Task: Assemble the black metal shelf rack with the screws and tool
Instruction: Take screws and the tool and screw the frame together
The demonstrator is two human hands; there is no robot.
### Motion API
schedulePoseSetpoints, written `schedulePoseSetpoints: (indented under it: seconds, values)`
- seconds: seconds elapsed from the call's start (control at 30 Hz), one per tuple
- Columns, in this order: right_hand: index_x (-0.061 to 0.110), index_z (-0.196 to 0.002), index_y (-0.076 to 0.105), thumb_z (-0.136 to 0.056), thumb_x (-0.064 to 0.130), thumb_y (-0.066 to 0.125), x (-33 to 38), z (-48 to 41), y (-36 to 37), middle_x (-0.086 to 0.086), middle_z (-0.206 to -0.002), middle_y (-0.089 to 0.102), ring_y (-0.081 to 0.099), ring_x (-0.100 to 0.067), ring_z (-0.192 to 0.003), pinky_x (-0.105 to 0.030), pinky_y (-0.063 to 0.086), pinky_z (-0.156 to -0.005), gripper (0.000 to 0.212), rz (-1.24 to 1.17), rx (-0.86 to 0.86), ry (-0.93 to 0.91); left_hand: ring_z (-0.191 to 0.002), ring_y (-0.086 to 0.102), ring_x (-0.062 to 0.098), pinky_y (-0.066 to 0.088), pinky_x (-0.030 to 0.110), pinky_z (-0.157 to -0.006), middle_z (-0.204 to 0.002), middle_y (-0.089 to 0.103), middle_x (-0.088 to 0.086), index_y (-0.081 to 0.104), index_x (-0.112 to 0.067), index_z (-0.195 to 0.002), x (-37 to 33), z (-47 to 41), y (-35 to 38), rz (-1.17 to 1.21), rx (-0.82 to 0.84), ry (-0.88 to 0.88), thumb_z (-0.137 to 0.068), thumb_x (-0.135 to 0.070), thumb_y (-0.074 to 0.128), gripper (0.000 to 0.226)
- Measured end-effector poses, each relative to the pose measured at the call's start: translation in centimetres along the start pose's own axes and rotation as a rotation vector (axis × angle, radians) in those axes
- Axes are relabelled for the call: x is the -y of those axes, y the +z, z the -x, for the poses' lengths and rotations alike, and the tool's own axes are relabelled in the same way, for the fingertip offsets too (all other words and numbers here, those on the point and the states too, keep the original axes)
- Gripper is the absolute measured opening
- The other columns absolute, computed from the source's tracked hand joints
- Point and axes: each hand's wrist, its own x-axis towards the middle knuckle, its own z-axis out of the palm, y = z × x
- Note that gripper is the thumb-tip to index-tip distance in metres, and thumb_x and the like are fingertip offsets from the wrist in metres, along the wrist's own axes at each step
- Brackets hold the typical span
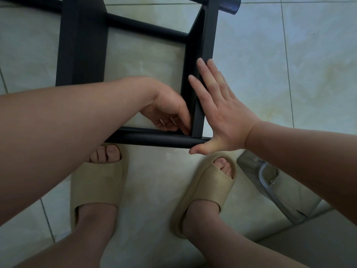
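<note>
The black metal rack (81, 45) stands on the tiled floor in front of me, with flat side bars and round tubes joining them. My right hand (222, 113) lies flat with straight fingers against the outer face of the right side bar (204, 45), thumb under the near round tube (154, 139). My left hand (170, 111) reaches inside the frame, its fingertips pinched at the corner where the side bar meets the near tube. Whatever it pinches is hidden by the fingers. No tool shows in view.
My two feet in beige slippers (96, 182) stand just behind the near tube. A clear plastic bag with metal parts (270, 180) lies on the floor at the right. Another tube end (229, 6) sticks out at the top right.
</note>
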Motion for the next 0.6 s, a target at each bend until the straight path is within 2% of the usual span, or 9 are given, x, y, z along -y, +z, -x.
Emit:
schedulePoseSetpoints:
  seconds: [0.07,0.23,0.4,0.6]
  values:
    - [-0.006,-0.158,0.012,-0.071,0.095,0.047,0.0,0.0,0.03,-0.033,-0.164,0.0,-0.005,-0.049,-0.153,-0.061,0.008,-0.124,0.137,0.002,0.0,-0.001,-0.07,0.052,0.011,0.042,0.027,-0.073,-0.073,0.067,-0.006,0.071,-0.019,-0.082,0.01,-0.07,0.16,-0.019,0.002,-0.003,-0.088,-0.013,0.067,0.01]
    - [-0.005,-0.159,0.012,-0.07,0.094,0.049,-0.01,-0.02,0.12,-0.032,-0.164,0.0,-0.005,-0.049,-0.153,-0.062,0.009,-0.124,0.138,-0.001,0.0,0.0,-0.06,0.053,0.009,0.044,0.023,-0.066,-0.067,0.066,-0.004,0.074,-0.019,-0.064,-0.13,-0.27,0.22,0.001,0.007,0.032,-0.089,-0.006,0.065,0.029]
    - [-0.005,-0.159,0.012,-0.071,0.095,0.046,-0.06,-0.01,0.15,-0.032,-0.164,0.001,-0.005,-0.049,-0.153,-0.061,0.008,-0.124,0.137,0.0,-0.008,-0.003,-0.062,0.053,0.01,0.044,0.023,-0.068,-0.065,0.066,-0.003,0.07,-0.015,-0.08,-0.27,-0.2,0.22,0.011,-0.008,0.062,-0.087,-0.002,0.067,0.016]
    - [-0.005,-0.159,0.012,-0.071,0.096,0.046,-0.04,-0.02,0.15,-0.032,-0.165,0.0,-0.006,-0.048,-0.153,-0.062,0.009,-0.124,0.138,-0.003,-0.005,-0.001,-0.063,0.053,0.01,0.044,0.023,-0.069,-0.066,0.065,-0.003,0.068,-0.013,-0.084,-0.17,-0.16,0.29,0.031,-0.014,0.072,-0.088,0.001,0.065,0.015]
